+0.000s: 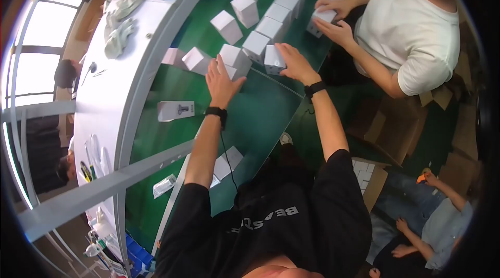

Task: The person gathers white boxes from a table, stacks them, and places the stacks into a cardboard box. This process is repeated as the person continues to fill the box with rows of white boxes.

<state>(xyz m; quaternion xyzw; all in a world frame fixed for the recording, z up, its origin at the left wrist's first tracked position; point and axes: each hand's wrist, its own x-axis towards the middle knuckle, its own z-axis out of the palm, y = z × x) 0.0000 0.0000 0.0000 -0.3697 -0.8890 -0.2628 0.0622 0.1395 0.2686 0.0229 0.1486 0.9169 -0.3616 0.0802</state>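
My left hand [221,84] is at the near end of the rows of boxes, its fingers and thumb on either side of a white box [229,72]. A larger-looking white box [235,57] stands just behind that. My right hand [297,63] grips the right side of another white box [273,58], thumb near and fingers at the far edge. Beyond it a straight line of white boxes [271,29] runs away from me. To the left, a white box [196,60] and a pinkish-sided box [173,56] sit tilted in view. Both wrists wear black bands.
A co-worker's hands [333,20] hold a white box across the right edge of the green table [260,111]. A printed box [176,111] lies on the left. A grey metal bar [104,187] crosses the lower left. Open cardboard cartons [388,127] stand on the floor.
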